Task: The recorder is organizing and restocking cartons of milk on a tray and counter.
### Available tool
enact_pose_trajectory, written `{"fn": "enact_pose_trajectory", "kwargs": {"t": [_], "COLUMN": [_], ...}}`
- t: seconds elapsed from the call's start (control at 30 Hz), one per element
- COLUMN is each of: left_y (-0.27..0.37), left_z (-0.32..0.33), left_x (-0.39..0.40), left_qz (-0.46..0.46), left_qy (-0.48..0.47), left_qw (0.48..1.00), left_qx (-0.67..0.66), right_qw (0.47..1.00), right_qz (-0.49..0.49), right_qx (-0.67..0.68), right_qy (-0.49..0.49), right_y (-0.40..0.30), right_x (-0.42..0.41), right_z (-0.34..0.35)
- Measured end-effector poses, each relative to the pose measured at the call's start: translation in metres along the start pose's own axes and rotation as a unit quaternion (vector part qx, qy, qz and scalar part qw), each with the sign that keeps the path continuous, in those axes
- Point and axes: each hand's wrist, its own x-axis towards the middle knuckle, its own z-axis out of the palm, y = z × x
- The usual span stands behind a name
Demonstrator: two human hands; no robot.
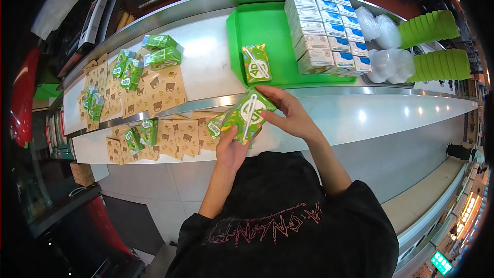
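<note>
Between my two hands is a green drink carton [247,114] with a straw on its face. My left hand [231,146] grips its lower end, and my right hand [283,112] holds its upper right edge. A second green carton [216,124] shows just left of the held one; whether my left hand holds it too I cannot tell. Another carton [256,63] lies on a green tray [266,19] just beyond. Bear-printed brown paper bags [156,88] lie to the left in overlapping rows, several green cartons [132,73] on top of them.
Stacked white, blue-topped cartons [314,27] fill the tray's right side. Farther right are clear plastic lids or bowls [388,31] and nested green cups [442,65]. A metal edge [216,102] separates the upper counter from the lower white ledge [335,112]. More bags [187,137] lie on the ledge.
</note>
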Motion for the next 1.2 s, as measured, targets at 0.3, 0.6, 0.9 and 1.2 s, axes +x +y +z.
{"fn": "enact_pose_trajectory", "kwargs": {"t": [0.3, 0.6, 0.9, 1.2], "left_y": [-0.026, -0.025, -0.034, -0.039], "left_z": [0.028, 0.053, 0.052, 0.045], "left_x": [-0.012, -0.008, -0.015, -0.002], "left_qz": [-0.056, 0.455, 0.580, 0.452], "left_qy": [-0.111, 0.018, -0.002, 0.066], "left_qw": [0.991, 0.685, 0.491, 0.678], "left_qx": [0.041, 0.568, 0.651, 0.576], "right_qw": [0.997, 0.964, 0.945, 0.964], "right_qz": [0.029, 0.027, 0.000, -0.024], "right_qx": [0.069, 0.263, 0.322, -0.249], "right_qy": [0.012, -0.014, -0.063, -0.094], "right_y": [-0.037, -0.044, -0.042, -0.079], "right_x": [-0.010, -0.023, -0.022, 0.032], "right_z": [-0.044, -0.036, -0.043, -0.087]}}
